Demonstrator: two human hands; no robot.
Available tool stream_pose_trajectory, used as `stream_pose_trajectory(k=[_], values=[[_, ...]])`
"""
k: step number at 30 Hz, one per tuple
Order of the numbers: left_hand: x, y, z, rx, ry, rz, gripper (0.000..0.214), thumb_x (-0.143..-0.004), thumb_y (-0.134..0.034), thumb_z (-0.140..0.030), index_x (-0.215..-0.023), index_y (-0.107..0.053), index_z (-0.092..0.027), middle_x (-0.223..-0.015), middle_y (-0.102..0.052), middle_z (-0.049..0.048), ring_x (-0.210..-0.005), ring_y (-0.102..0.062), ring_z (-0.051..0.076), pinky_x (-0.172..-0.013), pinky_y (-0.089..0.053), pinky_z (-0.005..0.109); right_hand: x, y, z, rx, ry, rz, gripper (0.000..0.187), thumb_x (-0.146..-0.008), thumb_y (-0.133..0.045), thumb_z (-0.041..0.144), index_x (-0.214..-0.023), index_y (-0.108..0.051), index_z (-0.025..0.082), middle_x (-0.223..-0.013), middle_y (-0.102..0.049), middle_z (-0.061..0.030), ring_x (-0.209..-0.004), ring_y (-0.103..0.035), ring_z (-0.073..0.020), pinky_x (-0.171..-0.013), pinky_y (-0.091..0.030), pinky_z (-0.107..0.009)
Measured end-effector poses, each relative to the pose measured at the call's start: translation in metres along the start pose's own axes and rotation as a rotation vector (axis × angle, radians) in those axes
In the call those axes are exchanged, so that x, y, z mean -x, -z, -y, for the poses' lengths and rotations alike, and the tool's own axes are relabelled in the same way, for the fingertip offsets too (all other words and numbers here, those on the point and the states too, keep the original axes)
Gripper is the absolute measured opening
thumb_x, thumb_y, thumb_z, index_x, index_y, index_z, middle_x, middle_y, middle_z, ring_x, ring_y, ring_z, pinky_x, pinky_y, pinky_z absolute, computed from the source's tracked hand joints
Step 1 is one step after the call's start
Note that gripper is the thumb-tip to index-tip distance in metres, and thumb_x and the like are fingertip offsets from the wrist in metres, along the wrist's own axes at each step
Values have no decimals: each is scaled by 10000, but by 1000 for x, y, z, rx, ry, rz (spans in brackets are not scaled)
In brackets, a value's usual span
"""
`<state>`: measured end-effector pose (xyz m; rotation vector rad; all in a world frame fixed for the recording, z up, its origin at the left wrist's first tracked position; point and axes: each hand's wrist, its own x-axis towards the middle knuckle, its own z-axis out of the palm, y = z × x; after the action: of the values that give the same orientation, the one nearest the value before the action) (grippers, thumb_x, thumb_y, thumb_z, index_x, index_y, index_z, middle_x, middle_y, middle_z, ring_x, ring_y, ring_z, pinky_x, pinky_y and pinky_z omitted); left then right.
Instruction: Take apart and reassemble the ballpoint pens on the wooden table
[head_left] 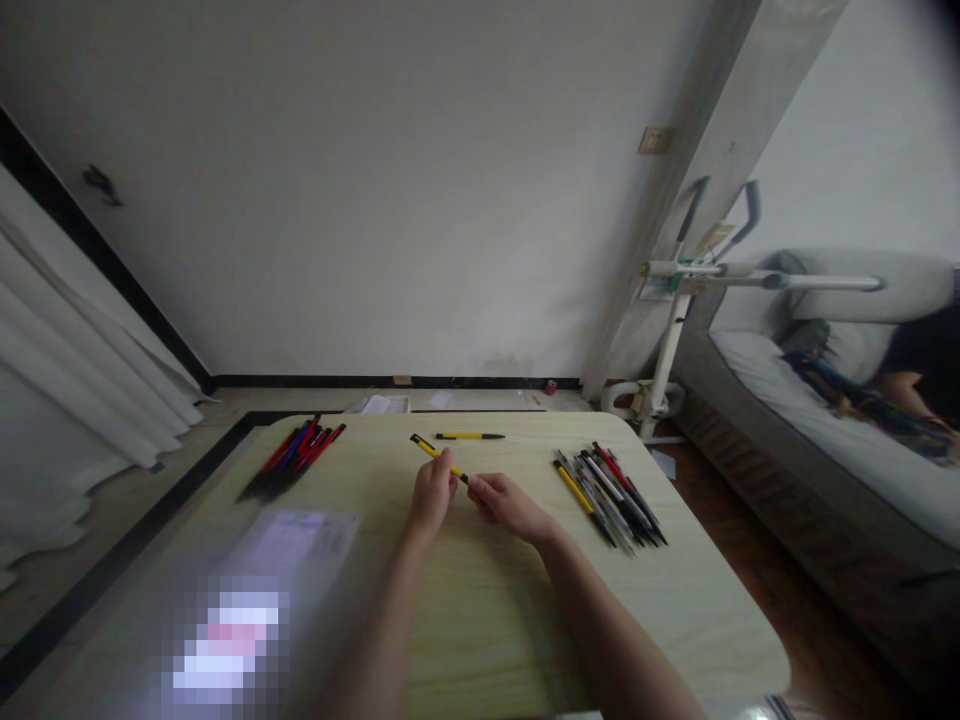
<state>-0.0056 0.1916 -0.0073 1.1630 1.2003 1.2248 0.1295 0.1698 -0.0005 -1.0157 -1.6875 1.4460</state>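
Note:
Both my hands meet at the middle of a pale wooden table [480,620] and hold one yellow pen [430,448] with black ends. My left hand [432,495] pinches its middle. My right hand [508,503] grips its near end. The pen slants up to the left above the tabletop. A second yellow pen [469,436] lies flat just beyond my hands. To the left lies a bunch of red and blue pens [294,456]. A bunch of mixed pens [609,490], grey, black, red and yellow, lies to the right.
A sheet of paper [289,545] lies on the table's near left. A white curtain [67,390] hangs at left. A grey sofa [825,440] with a person lying on it and a white exercise machine [675,330] stand at right.

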Motion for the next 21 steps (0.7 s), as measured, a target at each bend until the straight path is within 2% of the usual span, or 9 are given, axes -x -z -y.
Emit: stream_pose_trajectory(k=[4,9,13,16,21], values=[[-1,0,2,-69,-5,-28,476,-756,-370,-539,-438,-290,-193,-336,-253,-64,-310,-238,56,-349,-173,209,0,-1,3,349,92,-138,361,-861,-312,379,-596,-415,156,-547,-398,32,-517,-348,-74,-505,-269,-196],[-2,1,2,-76,25,-64,469,-751,-378,-536,-439,-309,-193,-327,-268,-61,-304,-261,63,-342,-186,210,1,-7,5,658,124,-243,319,-875,-308,299,-643,-477,160,-574,-484,4,-523,-392,-87,-523,-265,-204],[-5,3,2,4,102,-52,445,-722,-420,-527,-450,-292,-199,-332,-255,-73,-289,-230,54,-327,-162,205,2,-10,9,869,184,-333,266,-860,-364,294,-686,-519,165,-654,-550,-39,-573,-448,-109,-547,-263,-219],[-6,3,0,45,119,-53,435,-702,-459,-507,-448,-282,-201,-325,-244,-79,-279,-218,50,-320,-156,201,2,-11,12,828,176,-355,277,-849,-388,324,-675,-536,167,-652,-563,-37,-582,-467,-111,-548,-274,-214],[-2,0,-3,126,50,-126,442,-719,-438,-508,-445,-283,-198,-320,-268,-71,-278,-259,60,-313,-181,198,0,-12,8,510,132,-364,371,-843,-364,403,-668,-571,149,-571,-527,-3,-528,-447,-92,-505,-293,-191]])
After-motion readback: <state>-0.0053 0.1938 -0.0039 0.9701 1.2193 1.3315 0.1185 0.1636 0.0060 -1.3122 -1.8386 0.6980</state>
